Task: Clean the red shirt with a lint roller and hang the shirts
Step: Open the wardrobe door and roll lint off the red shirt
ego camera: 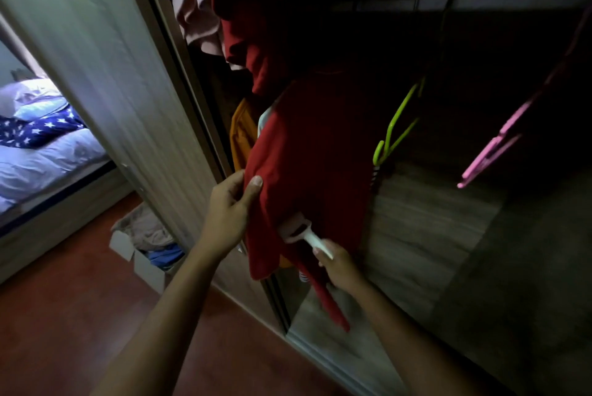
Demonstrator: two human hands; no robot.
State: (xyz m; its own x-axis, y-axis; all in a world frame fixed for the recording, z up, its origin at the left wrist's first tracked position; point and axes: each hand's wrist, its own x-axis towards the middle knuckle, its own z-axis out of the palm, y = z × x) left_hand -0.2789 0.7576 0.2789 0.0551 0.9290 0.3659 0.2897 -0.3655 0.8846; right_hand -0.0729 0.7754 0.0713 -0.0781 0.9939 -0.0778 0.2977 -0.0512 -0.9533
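Observation:
A red shirt (317, 152) hangs inside a dark wardrobe. My left hand (229, 210) pinches its left edge between thumb and fingers and holds the cloth taut. My right hand (341, 266) grips the white handle of a lint roller (296, 229), whose head lies flat against the lower front of the shirt. Another red garment (253, 11) hangs higher up, beside a pale pink one (195, 1). An orange garment (243, 136) shows behind the shirt's left side.
A green hanger (397, 126) and a pink hanger (499, 142) hang bare to the right. The wardrobe's sliding door (112, 75) stands at left. A white box (144, 251) of clothes sits on the wooden floor. A bed (41, 152) lies at far left.

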